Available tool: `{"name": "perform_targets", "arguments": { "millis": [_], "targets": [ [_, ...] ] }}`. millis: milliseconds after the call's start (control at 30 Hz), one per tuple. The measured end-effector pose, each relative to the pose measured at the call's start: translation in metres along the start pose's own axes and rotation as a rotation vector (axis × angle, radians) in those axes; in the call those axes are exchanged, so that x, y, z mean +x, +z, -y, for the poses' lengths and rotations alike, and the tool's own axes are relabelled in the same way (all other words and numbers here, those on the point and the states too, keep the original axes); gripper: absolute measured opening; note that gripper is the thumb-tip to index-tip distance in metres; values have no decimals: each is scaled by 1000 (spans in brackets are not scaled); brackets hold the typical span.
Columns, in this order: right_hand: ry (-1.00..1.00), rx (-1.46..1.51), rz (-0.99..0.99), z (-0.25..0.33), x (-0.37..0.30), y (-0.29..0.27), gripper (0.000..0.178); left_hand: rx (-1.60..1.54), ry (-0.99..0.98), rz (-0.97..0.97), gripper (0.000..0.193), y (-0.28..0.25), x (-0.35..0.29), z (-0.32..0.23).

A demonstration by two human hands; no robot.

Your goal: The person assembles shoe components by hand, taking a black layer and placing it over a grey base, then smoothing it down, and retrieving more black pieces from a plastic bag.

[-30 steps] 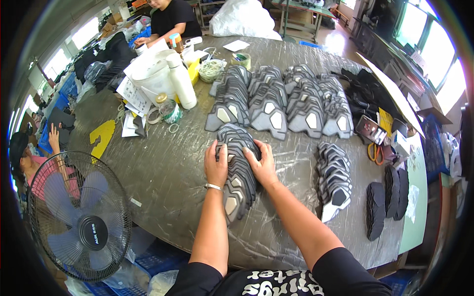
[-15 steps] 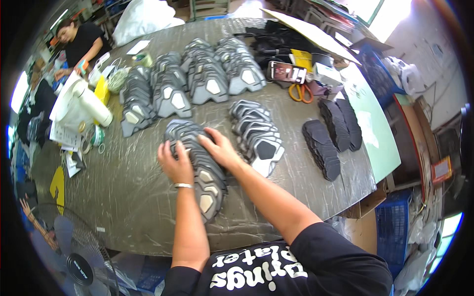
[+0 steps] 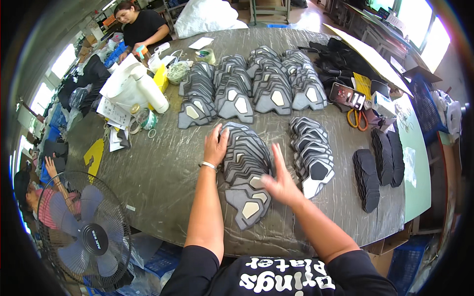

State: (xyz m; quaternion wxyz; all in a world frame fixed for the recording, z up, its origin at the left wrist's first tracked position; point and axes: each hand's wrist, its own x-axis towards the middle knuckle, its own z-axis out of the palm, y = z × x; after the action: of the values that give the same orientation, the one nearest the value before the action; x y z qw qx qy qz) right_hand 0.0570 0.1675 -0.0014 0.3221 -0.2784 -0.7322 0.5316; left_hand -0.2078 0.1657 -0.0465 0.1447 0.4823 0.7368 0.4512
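A long, overlapping row of grey padded pieces with pale inset panels [image 3: 242,155] lies in front of me, its nearest piece slanting toward the table's front edge. Along the row's far left side rests my left hand [image 3: 216,147], its fingers stretched out against the edges. My right hand [image 3: 283,181] is beside the near right side, fingers straight and thumb apart, with nothing in it; I cannot tell whether it touches the pieces. Just to its right is a shorter row of similar pieces [image 3: 312,153], the front one with a black panel.
Several more rows of grey pieces [image 3: 234,93] stand farther back. Black pads [image 3: 366,180] lie at right, below orange-handled scissors [image 3: 356,120] and a phone [image 3: 347,96]. A white bottle [image 3: 149,90] is at left. A fan [image 3: 94,237] stands near left; a co-worker [image 3: 143,27] is beyond.
My right hand has lifted off the row's top and moved nearer along its right side, fingers straightening. My left hand has shifted to the far left edge. The row's near end now spreads wider.
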Motion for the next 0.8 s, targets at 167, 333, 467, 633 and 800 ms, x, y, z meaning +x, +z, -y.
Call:
{"name": "perform_targets", "arguments": {
  "millis": [167, 333, 467, 633, 800],
  "targets": [
    [30, -532, -48, 11, -62, 35, 132, -307, -15, 94, 58, 0, 22, -22],
    [35, -438, -93, -6, -30, 25, 122, -552, 17, 217, 55, 27, 31, -32],
    [90, -469, -148, -5, -16, -4, 119, -463, 73, 174, 57, 58, 28, -53],
    [109, -475, -15, 21, -22, -14, 119, -173, 269, -15, 66, 33, 21, -46],
    [-116, -652, -97, -3, -41, -11, 120, -55, 554, 192, 64, 12, -39, -96]
  ]
}}
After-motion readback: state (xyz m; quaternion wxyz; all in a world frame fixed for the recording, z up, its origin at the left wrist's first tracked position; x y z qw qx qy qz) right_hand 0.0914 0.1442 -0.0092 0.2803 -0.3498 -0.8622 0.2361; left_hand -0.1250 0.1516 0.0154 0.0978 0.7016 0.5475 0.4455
